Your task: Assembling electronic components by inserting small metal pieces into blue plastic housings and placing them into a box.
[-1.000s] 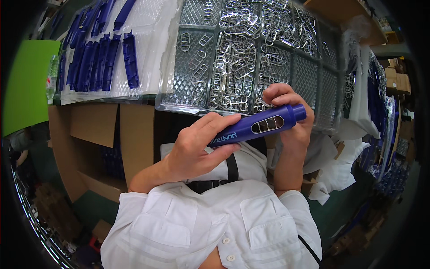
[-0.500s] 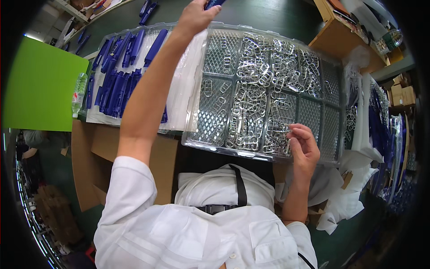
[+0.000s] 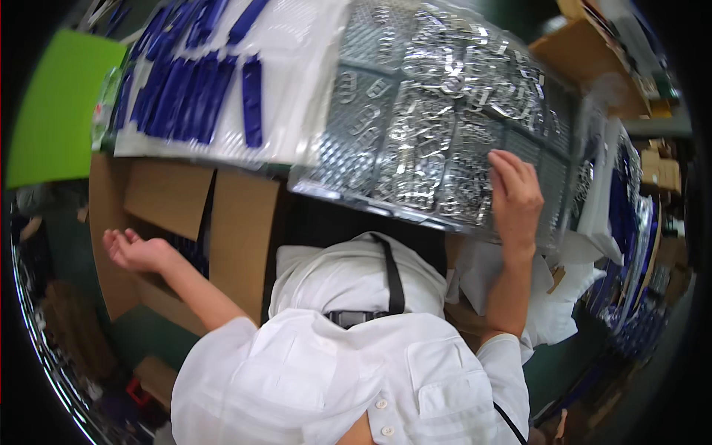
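Observation:
My left hand (image 3: 137, 252) is over an open cardboard box (image 3: 248, 237); its fingers are loosely curled and apart, with nothing visible in them. Dark blue pieces show inside the box. My right hand (image 3: 517, 200) is at the near right part of a clear divided tray (image 3: 356, 199), over small silver metal clips (image 3: 419, 148). Its fingers are bent close together; the thumb side is blurred, and anything pinched there is hidden. Left of the tray, long flat blue strips (image 3: 182, 96) lie in two rows on a white sheet (image 3: 289, 81).
A bright green panel (image 3: 59, 111) stands at the left, beside a clear plastic bottle (image 3: 106, 104). Wooden shelving (image 3: 593, 67) is at the far right. White foam packing (image 3: 552, 319) and hanging blue straps (image 3: 612, 222) are on the right.
My left hand has come from the far side, where it held a blue piece, down to the box; the piece is gone from it. One blue strip now lies apart. The view has shifted.

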